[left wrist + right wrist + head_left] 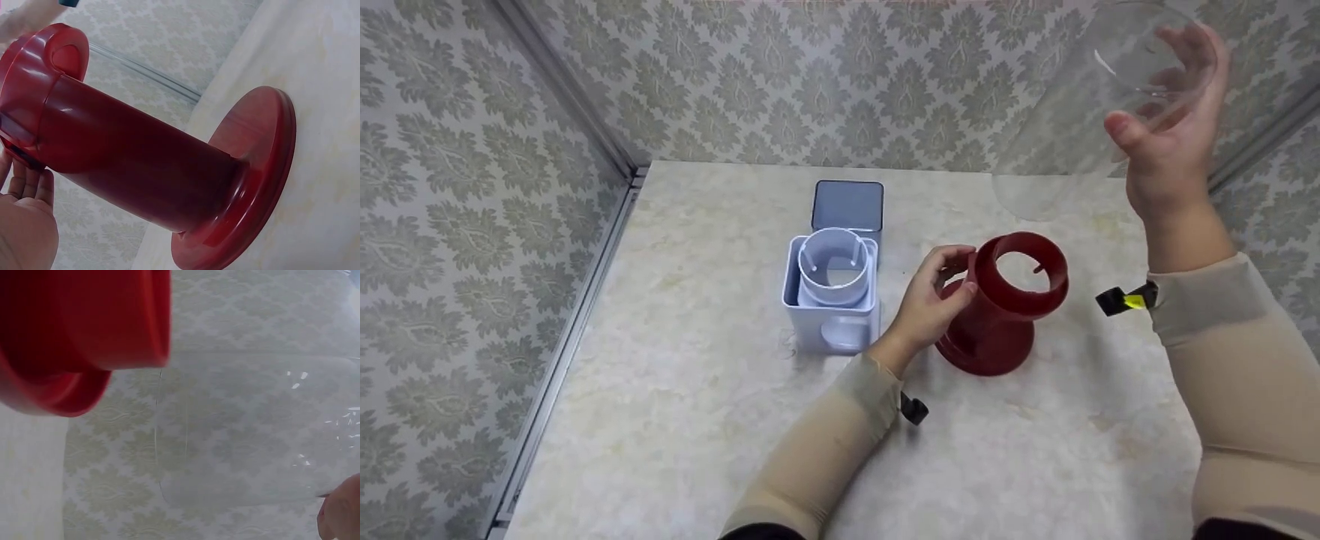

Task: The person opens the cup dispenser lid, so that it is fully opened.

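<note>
On the table to the right of centre stands a red plastic stand (990,341), with a round flared base and a wide ring-shaped top. My left hand (926,304) grips the left side of that top, thumb in front and fingers behind. In the left wrist view the fingers reach under the upper part (25,118) of the stand. Raised at the upper right, my right hand (1174,161) holds a clear see-through cylinder (1057,142) by its upper end. The cylinder is tilted, its lower end behind the red stand in the head view and apart from it in the right wrist view.
Left of the red stand is a pale blue square container (832,330) with a round collar (834,281) inside. Behind it sits a dark blue square-topped piece (848,205). Patterned walls (855,82) bound the table (675,405) at the back and sides.
</note>
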A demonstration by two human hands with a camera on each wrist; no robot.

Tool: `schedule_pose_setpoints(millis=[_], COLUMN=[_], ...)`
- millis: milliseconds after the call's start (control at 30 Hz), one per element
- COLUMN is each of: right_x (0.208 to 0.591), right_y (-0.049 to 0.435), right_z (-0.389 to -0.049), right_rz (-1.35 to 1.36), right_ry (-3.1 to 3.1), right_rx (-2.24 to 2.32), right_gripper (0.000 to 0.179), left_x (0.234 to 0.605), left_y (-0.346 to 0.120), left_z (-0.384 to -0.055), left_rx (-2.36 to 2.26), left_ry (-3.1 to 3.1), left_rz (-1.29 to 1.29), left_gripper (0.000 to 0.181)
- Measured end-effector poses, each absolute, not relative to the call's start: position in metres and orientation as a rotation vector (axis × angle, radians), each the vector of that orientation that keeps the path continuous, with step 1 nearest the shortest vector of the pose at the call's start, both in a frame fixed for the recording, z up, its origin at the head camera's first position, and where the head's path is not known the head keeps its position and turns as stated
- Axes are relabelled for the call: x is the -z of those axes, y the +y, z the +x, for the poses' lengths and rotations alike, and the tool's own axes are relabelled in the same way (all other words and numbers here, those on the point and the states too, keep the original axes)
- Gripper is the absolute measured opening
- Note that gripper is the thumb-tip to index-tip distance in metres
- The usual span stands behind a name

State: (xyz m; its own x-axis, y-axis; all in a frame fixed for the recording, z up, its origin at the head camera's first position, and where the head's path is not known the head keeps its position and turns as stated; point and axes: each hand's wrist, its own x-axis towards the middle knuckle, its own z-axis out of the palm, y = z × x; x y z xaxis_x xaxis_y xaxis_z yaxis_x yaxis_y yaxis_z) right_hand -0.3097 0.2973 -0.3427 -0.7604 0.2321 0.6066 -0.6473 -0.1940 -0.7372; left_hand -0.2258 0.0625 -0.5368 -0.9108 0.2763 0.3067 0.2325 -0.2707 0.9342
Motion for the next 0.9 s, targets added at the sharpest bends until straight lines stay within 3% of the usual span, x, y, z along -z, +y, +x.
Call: schedule_pose_setpoints(millis=[133, 400, 900], right_x=[0.358, 0.395, 0.454], right_y=[0.299, 0.308, 0.307], right_z=[-0.321, -0.333, -0.359], right_rz=[0.502, 0.313, 0.181], right_ry=[-1.571, -1.974, -2.479], right_rx=[-2.03, -1.954, -1.683], right_gripper=[0.138, 0.106, 0.108], left_x=[0.534, 0.538, 0.538], left_y=[0.062, 0.062, 0.064], left_z=[-0.229, -0.227, -0.225], left_rx=[-2.396, -2.401, -2.423], left_ry=[1.882, 1.861, 1.849], left_rz=[0.671, 0.657, 0.654], left_gripper=[0.051, 0.051, 0.05])
